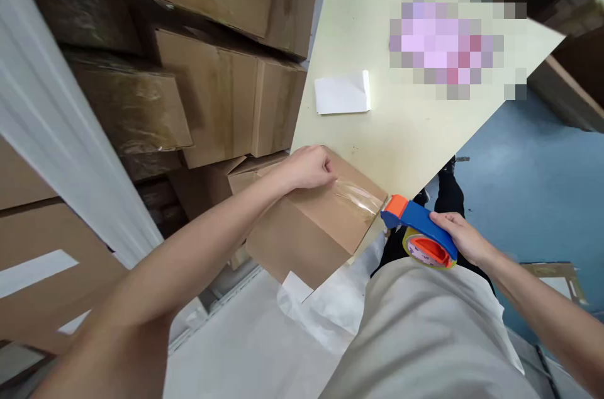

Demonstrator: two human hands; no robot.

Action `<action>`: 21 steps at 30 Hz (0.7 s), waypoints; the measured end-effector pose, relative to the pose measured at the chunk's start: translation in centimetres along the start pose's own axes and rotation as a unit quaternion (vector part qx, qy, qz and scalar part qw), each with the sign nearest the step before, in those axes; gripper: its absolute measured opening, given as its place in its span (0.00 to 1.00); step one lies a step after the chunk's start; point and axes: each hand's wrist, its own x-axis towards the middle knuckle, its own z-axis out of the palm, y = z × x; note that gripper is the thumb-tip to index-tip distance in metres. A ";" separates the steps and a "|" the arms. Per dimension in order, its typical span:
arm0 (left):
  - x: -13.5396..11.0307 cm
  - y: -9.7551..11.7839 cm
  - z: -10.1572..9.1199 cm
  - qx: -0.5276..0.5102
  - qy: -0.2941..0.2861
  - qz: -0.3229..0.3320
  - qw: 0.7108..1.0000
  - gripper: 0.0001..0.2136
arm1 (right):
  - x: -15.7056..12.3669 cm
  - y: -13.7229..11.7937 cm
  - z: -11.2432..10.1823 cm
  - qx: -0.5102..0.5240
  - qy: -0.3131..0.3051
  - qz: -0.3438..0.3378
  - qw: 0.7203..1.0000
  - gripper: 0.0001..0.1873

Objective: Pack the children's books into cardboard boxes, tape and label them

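Note:
A small brown cardboard box (311, 229) lies on the near corner of a pale yellow table (401, 128). My left hand (311, 167) rests on the box's top with fingers curled, pressing down the end of a clear tape strip (358, 196). That strip runs across the top to the box's right edge. My right hand (465, 236) is closed around the handle of a blue and orange tape dispenser (419, 235), whose orange nose sits at the box's edge with the tape roll beneath it.
Stacked brown cartons (226, 97) fill the left side beside a white panel (61, 134). A white paper (342, 94) lies farther along the table. White sheets (325, 311) lie below the box. Blue floor (533, 179) shows on the right, with another carton (570, 84).

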 end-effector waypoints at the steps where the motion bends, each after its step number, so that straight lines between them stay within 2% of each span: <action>1: 0.3 -0.1 0.4 0.025 -0.008 0.002 1.000 0.07 | 0.1 0.6 0.1 0.009 -0.008 0.013 1.000 0.33; 6: 0.6 1.0 2.0 0.179 0.023 0.006 0.984 0.07 | 0.7 1.9 1.1 0.012 -0.030 0.043 0.999 0.33; 8: 0.2 1.8 2.5 0.214 0.017 0.012 0.977 0.08 | 0.8 2.1 1.3 0.008 -0.031 0.041 0.999 0.33; 12: -0.7 2.8 2.8 0.206 -0.003 0.013 0.979 0.09 | 0.9 2.3 1.6 0.003 -0.031 0.041 0.999 0.34; 14: -1.0 2.7 2.5 0.176 0.024 0.010 0.984 0.14 | 0.9 2.3 1.7 -0.001 -0.032 0.045 0.999 0.34; 16: -1.2 2.2 2.3 0.138 0.054 0.035 0.988 0.22 | 0.9 2.3 1.8 -0.004 -0.031 0.045 0.999 0.34; 18: -1.3 1.2 2.5 0.101 0.026 0.098 0.990 0.28 | 0.8 2.4 1.8 -0.001 -0.029 0.040 0.999 0.34; 21: -1.5 -0.7 4.1 0.033 -0.076 0.177 0.981 0.29 | 0.8 2.9 1.7 0.011 -0.039 0.038 0.998 0.33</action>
